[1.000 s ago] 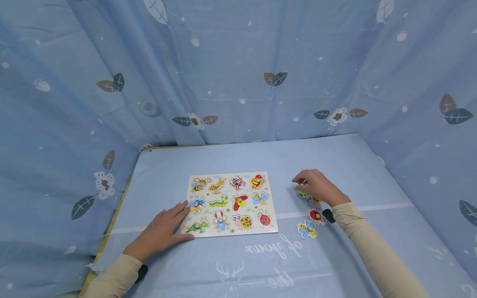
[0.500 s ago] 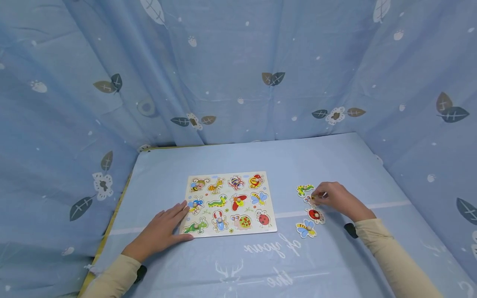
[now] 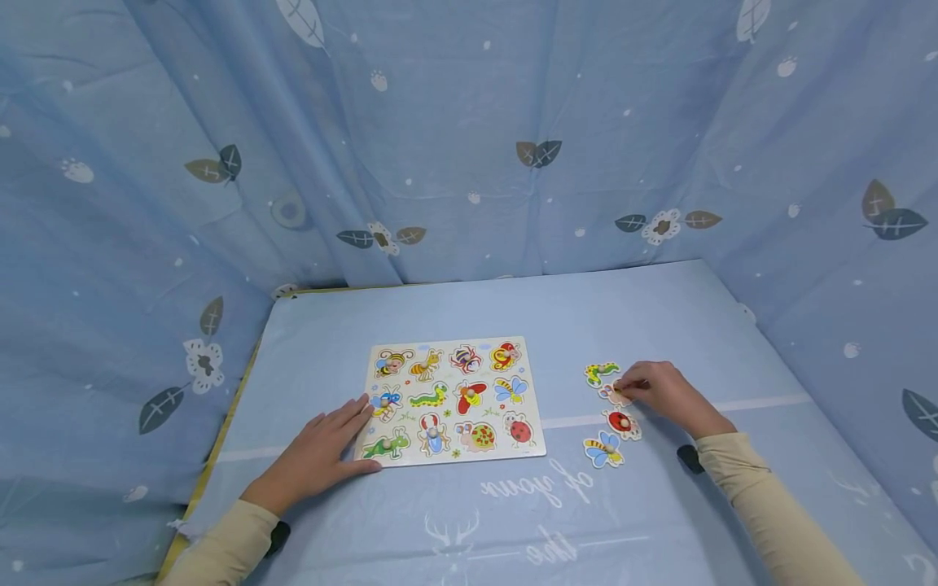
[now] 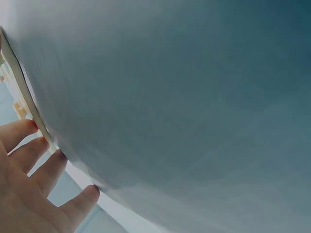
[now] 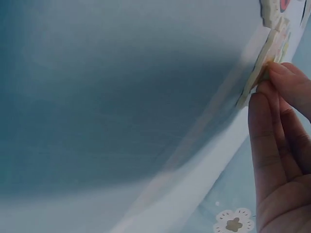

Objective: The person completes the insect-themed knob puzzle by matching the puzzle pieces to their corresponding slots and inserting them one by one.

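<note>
The pale wooden insect puzzle board (image 3: 454,413) lies flat on the table, several of its knobbed pieces seated. My left hand (image 3: 322,448) rests with fairly straight, spread fingers along its left edge; in the left wrist view the fingertips (image 4: 60,155) touch that edge. To the board's right, thumb and fingers of my right hand (image 3: 668,392) pinch the knob of a snail puzzle piece (image 3: 610,395), partly hidden by the hand. The right wrist view shows the piece's wooden edge (image 5: 257,68) close to the cloth.
Loose around the snail lie a green caterpillar piece (image 3: 601,373), a red ladybug piece (image 3: 623,423) and a blue-winged bee piece (image 3: 604,449). A pale blue printed cloth (image 3: 454,313) covers the table. Patterned blue curtains (image 3: 469,146) stand at its back and sides.
My right hand has moved right and toward me from over the caterpillar piece to the snail piece, whose knob it pinches. The left hand stays on the board's edge.
</note>
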`<state>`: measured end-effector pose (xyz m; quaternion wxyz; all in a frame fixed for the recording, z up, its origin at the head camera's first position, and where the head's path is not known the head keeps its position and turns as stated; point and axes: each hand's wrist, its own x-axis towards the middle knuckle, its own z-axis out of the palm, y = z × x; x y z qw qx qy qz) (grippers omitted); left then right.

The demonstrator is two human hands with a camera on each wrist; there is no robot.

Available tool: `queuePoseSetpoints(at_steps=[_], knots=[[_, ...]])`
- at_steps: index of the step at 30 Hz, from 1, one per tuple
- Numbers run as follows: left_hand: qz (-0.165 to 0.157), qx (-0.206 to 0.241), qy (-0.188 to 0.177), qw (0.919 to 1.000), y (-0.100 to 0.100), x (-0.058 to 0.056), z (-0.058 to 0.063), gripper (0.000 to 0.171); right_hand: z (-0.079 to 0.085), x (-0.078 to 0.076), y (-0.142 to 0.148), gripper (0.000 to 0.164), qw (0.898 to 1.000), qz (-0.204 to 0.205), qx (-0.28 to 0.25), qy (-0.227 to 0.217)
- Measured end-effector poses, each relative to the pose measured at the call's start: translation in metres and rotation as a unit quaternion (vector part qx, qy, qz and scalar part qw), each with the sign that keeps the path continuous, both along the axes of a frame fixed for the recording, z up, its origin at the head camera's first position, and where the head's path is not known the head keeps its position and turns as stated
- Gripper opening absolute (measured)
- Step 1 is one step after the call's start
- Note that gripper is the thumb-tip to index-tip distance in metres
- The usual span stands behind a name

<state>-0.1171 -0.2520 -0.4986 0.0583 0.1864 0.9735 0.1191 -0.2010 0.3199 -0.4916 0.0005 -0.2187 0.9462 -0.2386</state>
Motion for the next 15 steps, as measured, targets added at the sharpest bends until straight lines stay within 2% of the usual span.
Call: queuePoseSetpoints(at_steps=[15], knots=[[-0.001, 0.002, -0.002, 1.0, -0.0001, 0.0002, -0.0001, 0.101, -0.0024, -0.0003, 0.002, 0.014, 1.0, 0.002, 0.007, 0.006]])
